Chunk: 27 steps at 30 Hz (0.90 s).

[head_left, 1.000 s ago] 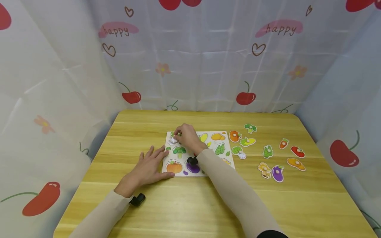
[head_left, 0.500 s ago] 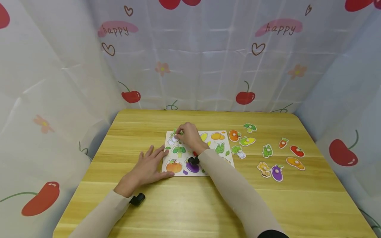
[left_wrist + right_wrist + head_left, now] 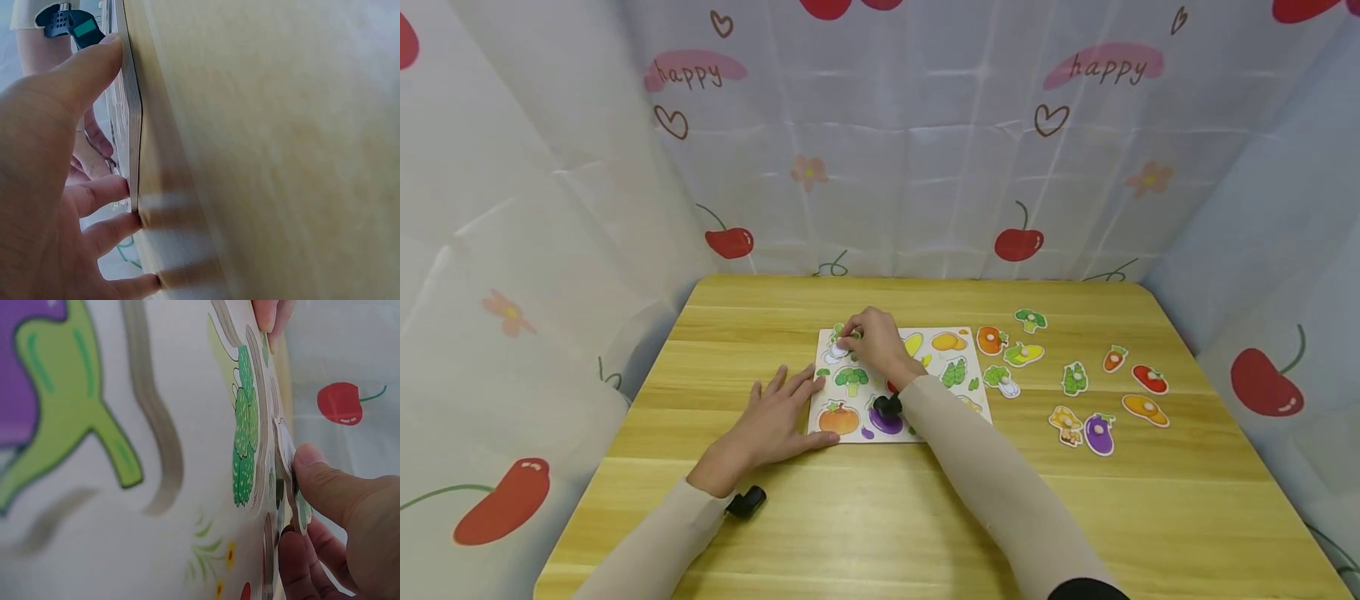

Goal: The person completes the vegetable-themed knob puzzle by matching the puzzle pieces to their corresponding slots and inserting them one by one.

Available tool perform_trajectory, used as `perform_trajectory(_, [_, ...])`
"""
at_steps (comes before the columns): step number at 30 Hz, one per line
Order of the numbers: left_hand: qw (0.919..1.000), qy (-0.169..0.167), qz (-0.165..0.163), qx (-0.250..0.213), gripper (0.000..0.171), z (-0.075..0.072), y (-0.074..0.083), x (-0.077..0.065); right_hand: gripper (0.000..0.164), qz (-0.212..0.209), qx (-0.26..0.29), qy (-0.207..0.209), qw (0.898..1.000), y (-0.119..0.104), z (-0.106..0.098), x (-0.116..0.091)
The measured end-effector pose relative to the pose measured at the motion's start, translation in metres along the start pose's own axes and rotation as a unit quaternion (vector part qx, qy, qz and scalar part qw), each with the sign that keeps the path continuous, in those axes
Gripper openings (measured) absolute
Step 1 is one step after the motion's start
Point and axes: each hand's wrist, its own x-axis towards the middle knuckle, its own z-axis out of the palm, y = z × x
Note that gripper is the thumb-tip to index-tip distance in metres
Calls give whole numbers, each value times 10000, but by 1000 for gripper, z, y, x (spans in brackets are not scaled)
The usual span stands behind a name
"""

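1 hand braces, 1 pinches.
Head view: left of centre, my left hand (image 3: 775, 425) spreads wide against the white rectangular vegetable-printed board (image 3: 867, 404), probably steadying it; my right hand (image 3: 876, 343) pinches a flat white-and-green vegetable-shaped piece (image 3: 836, 352) over its upper-left corner; 10 knobbed vegetable cutouts (image 3: 1075, 381) lie at right. Left wrist view: my left hand lines the board's smooth edge, at left. Right wrist view: at right, I pinch the thin piece with fingertips, likely for fine control.
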Motion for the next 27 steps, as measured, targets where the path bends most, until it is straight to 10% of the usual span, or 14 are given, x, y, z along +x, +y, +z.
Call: perform_trajectory(27, [10000, 15, 24, 5, 106, 2, -1, 2, 11, 345, -650, 277, 9969, -28, 18, -15])
